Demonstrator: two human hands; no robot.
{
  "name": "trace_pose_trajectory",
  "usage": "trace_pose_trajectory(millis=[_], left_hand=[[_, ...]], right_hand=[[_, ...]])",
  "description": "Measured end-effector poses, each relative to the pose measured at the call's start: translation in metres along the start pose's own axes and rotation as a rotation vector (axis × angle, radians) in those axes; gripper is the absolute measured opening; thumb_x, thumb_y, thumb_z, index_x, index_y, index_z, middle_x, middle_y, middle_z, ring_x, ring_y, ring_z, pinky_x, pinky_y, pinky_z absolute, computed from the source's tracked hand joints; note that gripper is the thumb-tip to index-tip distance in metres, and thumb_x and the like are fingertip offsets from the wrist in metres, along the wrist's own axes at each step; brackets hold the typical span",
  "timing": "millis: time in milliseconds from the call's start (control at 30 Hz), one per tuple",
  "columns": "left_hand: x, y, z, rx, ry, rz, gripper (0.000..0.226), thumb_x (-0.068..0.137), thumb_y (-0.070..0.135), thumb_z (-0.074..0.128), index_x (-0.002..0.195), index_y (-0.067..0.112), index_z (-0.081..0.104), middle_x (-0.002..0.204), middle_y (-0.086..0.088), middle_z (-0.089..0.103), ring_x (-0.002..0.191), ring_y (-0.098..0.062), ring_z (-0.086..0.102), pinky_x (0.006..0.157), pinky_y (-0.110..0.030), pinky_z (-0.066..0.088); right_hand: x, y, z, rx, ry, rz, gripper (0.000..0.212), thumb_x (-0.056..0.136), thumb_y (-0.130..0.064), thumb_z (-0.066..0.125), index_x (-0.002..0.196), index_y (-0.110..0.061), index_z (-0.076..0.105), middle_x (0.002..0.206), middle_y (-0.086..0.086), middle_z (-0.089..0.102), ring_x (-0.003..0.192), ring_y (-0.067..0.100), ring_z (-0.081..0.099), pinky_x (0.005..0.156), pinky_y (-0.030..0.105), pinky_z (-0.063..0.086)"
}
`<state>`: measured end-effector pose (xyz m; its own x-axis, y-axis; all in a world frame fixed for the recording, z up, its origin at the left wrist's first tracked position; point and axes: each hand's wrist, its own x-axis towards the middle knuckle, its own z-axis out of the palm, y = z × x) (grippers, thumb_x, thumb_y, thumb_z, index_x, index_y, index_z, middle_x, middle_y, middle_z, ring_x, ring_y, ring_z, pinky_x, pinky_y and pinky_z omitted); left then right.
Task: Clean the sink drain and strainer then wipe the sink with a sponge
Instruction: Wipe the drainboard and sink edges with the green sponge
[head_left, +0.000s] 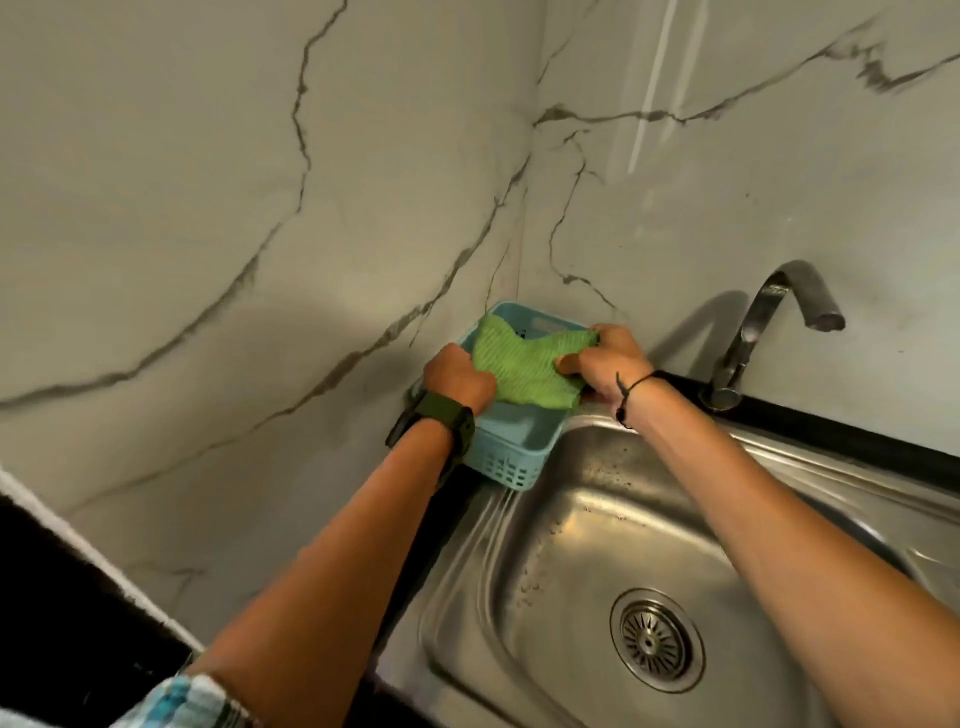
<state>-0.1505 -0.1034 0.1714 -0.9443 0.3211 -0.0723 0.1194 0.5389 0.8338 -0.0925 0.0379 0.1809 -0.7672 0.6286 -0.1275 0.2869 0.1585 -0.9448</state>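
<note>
A green scrubbing sponge cloth (524, 364) is stretched between both hands above a light blue plastic basket (511, 457) in the wall corner. My left hand (457, 376) grips its left edge, and my right hand (608, 364) grips its right edge. Below lies the steel sink (550, 561), its basin wet and spotted. The round metal strainer (655, 638) sits in the drain at the basin's bottom.
A curved metal tap (763, 322) stands at the back right on a black ledge (831, 431). Marble-patterned walls meet in the corner behind the basket. A dark counter edge (78, 597) runs along the lower left.
</note>
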Motion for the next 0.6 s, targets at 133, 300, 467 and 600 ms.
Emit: trace_pose_trajectory(millis=[133,300,467,600], left_hand=[[0.034,0.003,0.014,0.443,-0.027,0.090,0.031,0.087,0.008,0.051,0.116,-0.003,0.050,0.119,-0.023,0.059,0.108,-0.038,0.057,0.086,-0.039,0.048],[0.061,-0.014,0.028,0.861,-0.125,0.218,0.030,0.094,0.021,0.040,0.117,0.007,0.055,0.120,-0.017,0.061,0.111,-0.035,0.057,0.090,-0.042,0.049],[0.064,-0.016,0.032,1.012,-0.278,0.247,0.025,0.091,0.009,0.043,0.107,0.001,0.061,0.117,-0.020,0.062,0.109,-0.034,0.058,0.089,-0.038,0.048],[0.063,-0.014,0.036,1.063,-0.387,0.229,0.026,0.093,0.007,0.043,0.110,0.000,0.060,0.121,-0.018,0.060,0.112,-0.031,0.058,0.090,-0.035,0.047]], right_hand=[[0.031,0.001,0.019,-0.350,-0.040,0.033,0.034,0.075,-0.006,0.069,0.107,-0.001,0.059,0.110,0.019,0.064,0.101,0.033,0.062,0.086,0.043,0.054],[0.040,0.008,0.048,-0.823,-0.170,-0.148,0.025,0.083,-0.011,0.058,0.105,0.001,0.059,0.112,0.022,0.062,0.104,0.035,0.059,0.080,0.034,0.047],[0.037,0.021,0.064,-1.361,-0.320,-0.351,0.031,0.084,-0.028,0.057,0.111,-0.012,0.056,0.117,0.013,0.059,0.113,0.033,0.051,0.094,0.043,0.039],[0.038,0.030,0.067,-1.587,-0.387,-0.352,0.027,0.087,-0.025,0.052,0.114,-0.021,0.055,0.121,0.005,0.058,0.118,0.028,0.047,0.100,0.044,0.029]])
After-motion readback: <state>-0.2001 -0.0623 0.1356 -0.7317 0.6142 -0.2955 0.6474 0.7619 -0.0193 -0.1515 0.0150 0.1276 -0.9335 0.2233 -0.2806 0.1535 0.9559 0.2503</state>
